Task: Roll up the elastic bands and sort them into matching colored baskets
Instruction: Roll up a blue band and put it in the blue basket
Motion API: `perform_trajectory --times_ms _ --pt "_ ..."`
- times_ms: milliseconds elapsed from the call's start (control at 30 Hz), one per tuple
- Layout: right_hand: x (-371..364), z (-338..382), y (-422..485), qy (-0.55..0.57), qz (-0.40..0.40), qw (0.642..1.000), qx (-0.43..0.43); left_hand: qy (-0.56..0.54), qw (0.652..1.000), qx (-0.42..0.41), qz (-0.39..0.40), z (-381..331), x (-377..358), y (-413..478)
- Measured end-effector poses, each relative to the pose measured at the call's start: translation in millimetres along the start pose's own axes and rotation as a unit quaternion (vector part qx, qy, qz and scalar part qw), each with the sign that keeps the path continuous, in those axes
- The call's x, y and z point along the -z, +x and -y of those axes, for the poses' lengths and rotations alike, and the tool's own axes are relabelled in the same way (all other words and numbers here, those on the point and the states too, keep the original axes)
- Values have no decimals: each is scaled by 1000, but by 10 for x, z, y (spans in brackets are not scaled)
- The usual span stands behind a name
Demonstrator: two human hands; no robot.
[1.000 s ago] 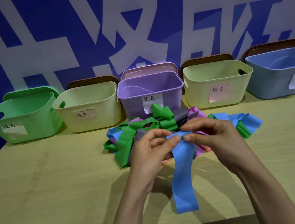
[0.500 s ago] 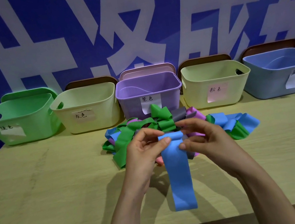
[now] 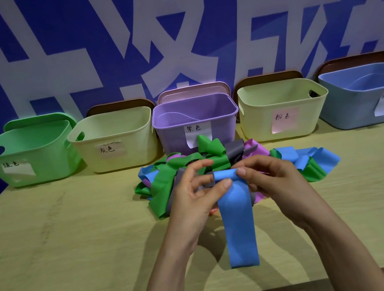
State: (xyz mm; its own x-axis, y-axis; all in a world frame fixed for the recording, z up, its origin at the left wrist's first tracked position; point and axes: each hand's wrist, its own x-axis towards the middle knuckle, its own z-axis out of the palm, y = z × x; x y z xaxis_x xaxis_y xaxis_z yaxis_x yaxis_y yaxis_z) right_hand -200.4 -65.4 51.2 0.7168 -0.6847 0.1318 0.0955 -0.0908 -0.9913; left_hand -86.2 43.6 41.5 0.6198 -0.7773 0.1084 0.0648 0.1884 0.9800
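A blue elastic band (image 3: 238, 224) hangs down toward the table's near edge, its top end curled into a small roll. My left hand (image 3: 194, 195) pinches that roll from the left and my right hand (image 3: 273, 180) pinches it from the right. Behind my hands lies a tangled pile of bands (image 3: 173, 176) in green, blue, grey and purple. Five baskets line the back: green basket (image 3: 30, 170), cream basket (image 3: 121, 157) with a label, purple basket (image 3: 174, 138), second cream basket (image 3: 256, 124) with a pink label, blue basket (image 3: 348, 114).
The wooden table (image 3: 62, 243) has open surface left and right of the pile. A blue wall with large white characters stands right behind the baskets. Lids lean behind the baskets.
The rolled top of the blue band has grown a little thicker between my fingers, and the hanging tail has shortened slightly. Both hands stay in about the same place.
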Motion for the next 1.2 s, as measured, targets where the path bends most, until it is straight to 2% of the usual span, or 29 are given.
perform_trajectory --times_ms 133,267,533,867,1067,1200 --pt "-23 -17 2 35 -22 999 10 4 1000 4 29 -14 -2 -21" --pt "-14 -17 5 33 -31 999 28 24 999 -4 21 -22 6 -17" --pt "-13 17 -2 3 -13 999 44 -4 1000 -10 -8 6 -12 11" --pt "-14 -5 -6 -23 22 999 -17 11 999 -41 -20 64 18 32" --pt "-31 -23 11 25 14 999 -20 28 998 -42 -28 61 18 33" --pt "-44 -41 18 63 -7 998 -24 9 1000 -13 -24 16 -11 20"
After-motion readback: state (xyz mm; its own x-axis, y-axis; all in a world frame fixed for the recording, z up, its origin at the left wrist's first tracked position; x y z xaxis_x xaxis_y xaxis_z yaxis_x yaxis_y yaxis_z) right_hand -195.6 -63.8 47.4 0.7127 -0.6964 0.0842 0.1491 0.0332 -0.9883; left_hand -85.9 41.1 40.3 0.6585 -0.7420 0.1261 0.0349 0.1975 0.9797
